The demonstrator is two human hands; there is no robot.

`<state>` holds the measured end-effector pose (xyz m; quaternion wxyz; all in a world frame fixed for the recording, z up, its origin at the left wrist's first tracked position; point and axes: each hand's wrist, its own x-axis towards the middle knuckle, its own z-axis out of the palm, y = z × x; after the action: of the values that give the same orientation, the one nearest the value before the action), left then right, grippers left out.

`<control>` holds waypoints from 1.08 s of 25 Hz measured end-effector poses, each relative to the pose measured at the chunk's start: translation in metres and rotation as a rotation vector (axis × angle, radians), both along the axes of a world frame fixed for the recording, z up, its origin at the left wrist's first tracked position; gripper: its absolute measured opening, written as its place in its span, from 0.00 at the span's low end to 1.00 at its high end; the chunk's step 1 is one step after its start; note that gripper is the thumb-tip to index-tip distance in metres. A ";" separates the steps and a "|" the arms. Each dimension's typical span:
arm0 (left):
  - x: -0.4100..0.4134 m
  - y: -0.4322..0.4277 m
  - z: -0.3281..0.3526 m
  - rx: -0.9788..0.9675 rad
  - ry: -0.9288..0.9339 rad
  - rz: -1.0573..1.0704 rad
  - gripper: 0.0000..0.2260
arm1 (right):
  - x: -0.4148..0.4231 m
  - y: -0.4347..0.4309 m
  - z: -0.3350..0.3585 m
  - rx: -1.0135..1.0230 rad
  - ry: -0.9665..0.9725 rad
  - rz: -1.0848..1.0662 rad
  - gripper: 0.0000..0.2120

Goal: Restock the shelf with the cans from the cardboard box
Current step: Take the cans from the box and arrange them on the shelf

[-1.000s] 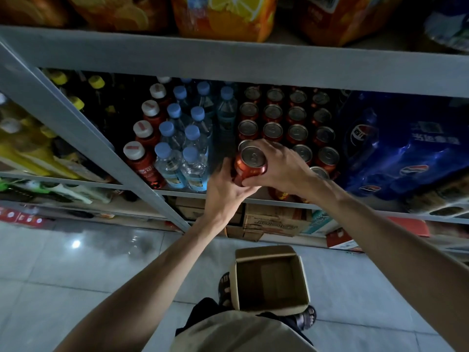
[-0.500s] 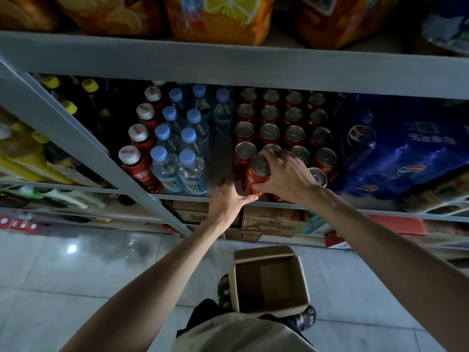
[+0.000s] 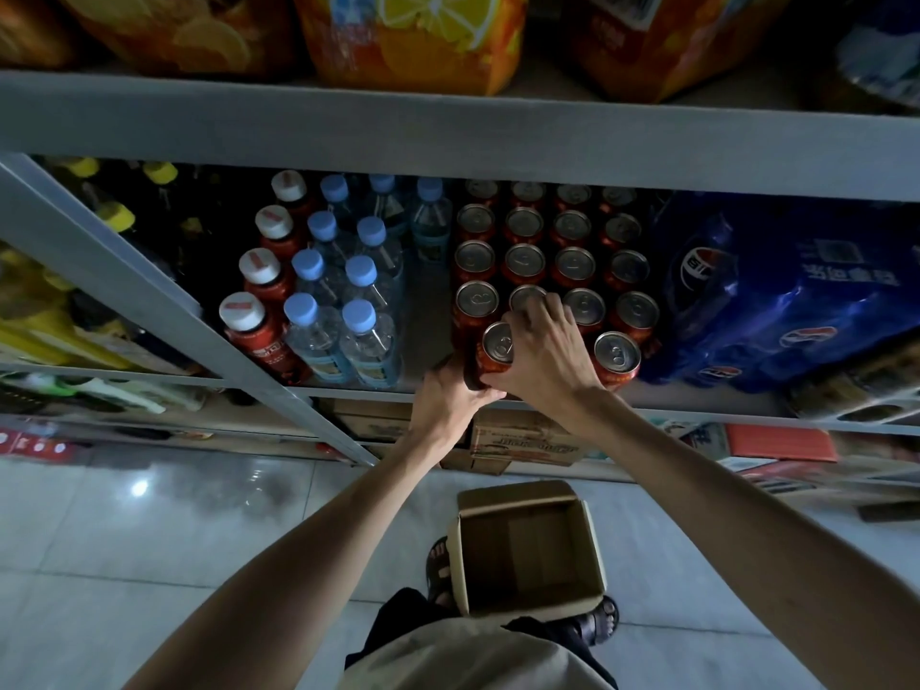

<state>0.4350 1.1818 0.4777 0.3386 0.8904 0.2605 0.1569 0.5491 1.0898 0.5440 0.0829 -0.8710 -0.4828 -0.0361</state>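
A red can [image 3: 497,352] with a silver top stands at the front edge of the grey shelf [image 3: 697,405], in front of several rows of like cans [image 3: 572,263]. My right hand [image 3: 545,352] is curled round its right side and top. My left hand [image 3: 450,398] grips it low on the left. Another can [image 3: 616,358] stands at the shelf front to the right. The open cardboard box [image 3: 528,547] sits on the floor by my feet, and no cans show inside it.
Blue-capped water bottles [image 3: 358,316] and red bottles with white caps [image 3: 249,321] stand left of the cans. A blue wrapped drinks pack [image 3: 776,296] lies to their right. Orange packs [image 3: 413,37] fill the upper shelf. A slanted grey post [image 3: 164,311] crosses at left. Cartons sit under the shelf.
Both hands have carried the red can from above the front row down onto the shelf's front edge. The view has shifted slightly.
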 end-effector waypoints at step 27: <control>0.000 0.000 0.004 -0.029 0.133 0.096 0.23 | 0.006 -0.045 -0.016 0.095 -0.072 -0.024 0.44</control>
<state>0.4354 1.1822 0.4812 0.3255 0.8804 0.3269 0.1096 0.5554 1.0447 0.5278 0.1065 -0.8701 -0.4725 -0.0913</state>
